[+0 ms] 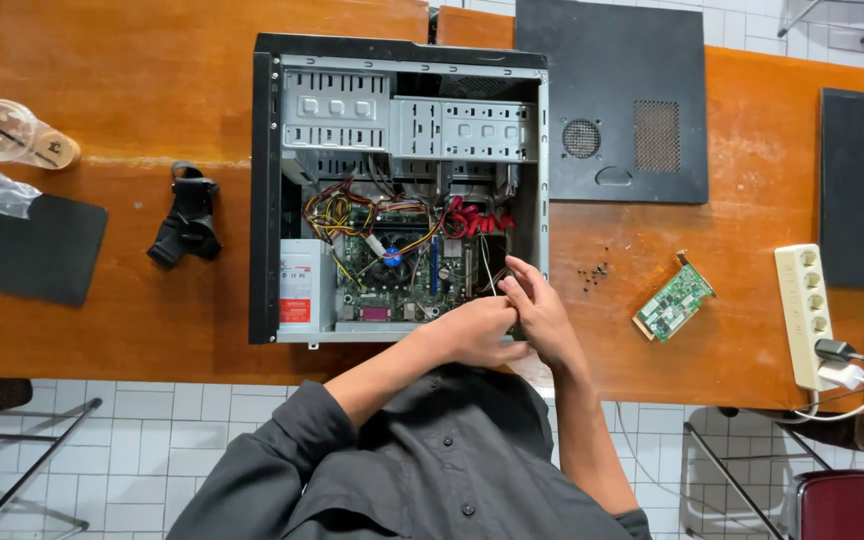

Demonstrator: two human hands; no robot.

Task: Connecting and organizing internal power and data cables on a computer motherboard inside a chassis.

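At the near right corner of the open computer case [402, 190], both hands, left hand [477, 330] and right hand [540, 312], pinch something hidden, perhaps a cable; freeing it needs care.

PC repair workshop; opened computer case [402, 190], loose expansion card [674, 300], screws [593, 271] on wooden bench [152, 80].

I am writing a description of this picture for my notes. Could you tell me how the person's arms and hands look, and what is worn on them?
Both hands, left and right, are bare, without gloves. Dark grey shirt sleeves are rolled up, leaving the forearms uncovered.
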